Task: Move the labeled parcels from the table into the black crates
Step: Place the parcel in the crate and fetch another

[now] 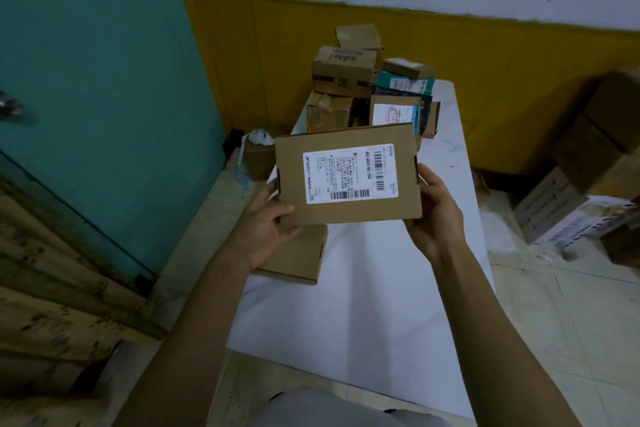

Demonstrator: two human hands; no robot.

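Observation:
A flat brown cardboard parcel with a white shipping label on its upper face is held above the white table. My left hand grips its lower left corner, thumb on top. My right hand grips its right edge. Another flat brown parcel lies on the table under my left hand. A pile of several parcels sits at the table's far end. No black crate is in view.
A teal door stands at the left, a rusty metal frame below it. A small carton sits on the floor left of the table. Large cardboard boxes are stacked on the floor at the right.

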